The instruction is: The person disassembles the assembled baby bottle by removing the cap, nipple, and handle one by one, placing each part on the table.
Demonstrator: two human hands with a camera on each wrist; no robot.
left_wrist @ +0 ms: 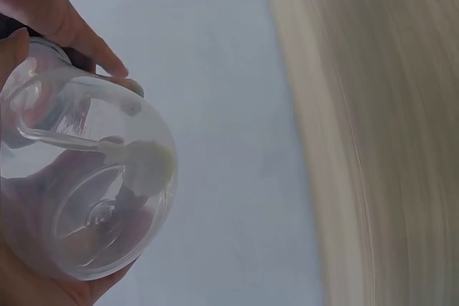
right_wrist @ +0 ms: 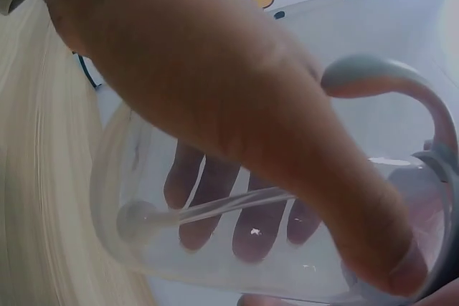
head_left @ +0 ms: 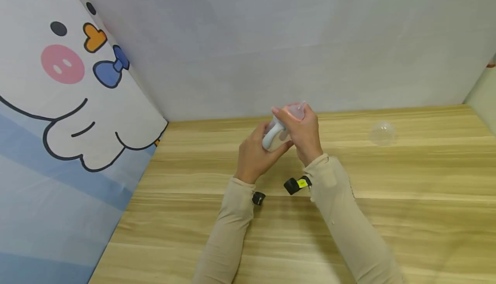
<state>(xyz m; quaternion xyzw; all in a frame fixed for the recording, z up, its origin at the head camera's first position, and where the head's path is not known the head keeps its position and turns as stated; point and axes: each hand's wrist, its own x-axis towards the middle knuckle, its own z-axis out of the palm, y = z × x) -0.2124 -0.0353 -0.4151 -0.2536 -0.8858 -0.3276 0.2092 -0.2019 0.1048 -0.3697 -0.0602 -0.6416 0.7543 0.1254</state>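
Both hands hold a clear baby bottle [left_wrist: 100, 227] above the table, near its far edge. The bottle has a pale curved handle [right_wrist: 380, 80] and a pinkish upper part. A straw with a rounded weight [left_wrist: 147, 166] shows through its transparent wall. My left hand [head_left: 253, 157] grips the bottle from the left, thumb stretched out below the handle. From the right, my right hand [head_left: 304, 133] grips around the pinkish part. In the right wrist view, fingers show through the clear body, and a thumb lies near the collar. Palms and some fingers are hidden.
A clear dome-shaped cap [head_left: 382, 133] lies on the wooden table [head_left: 174, 215], right of the hands. Behind the table hangs a pale cloth [head_left: 271, 51]. At the left stands a cartoon-printed panel [head_left: 35, 155].
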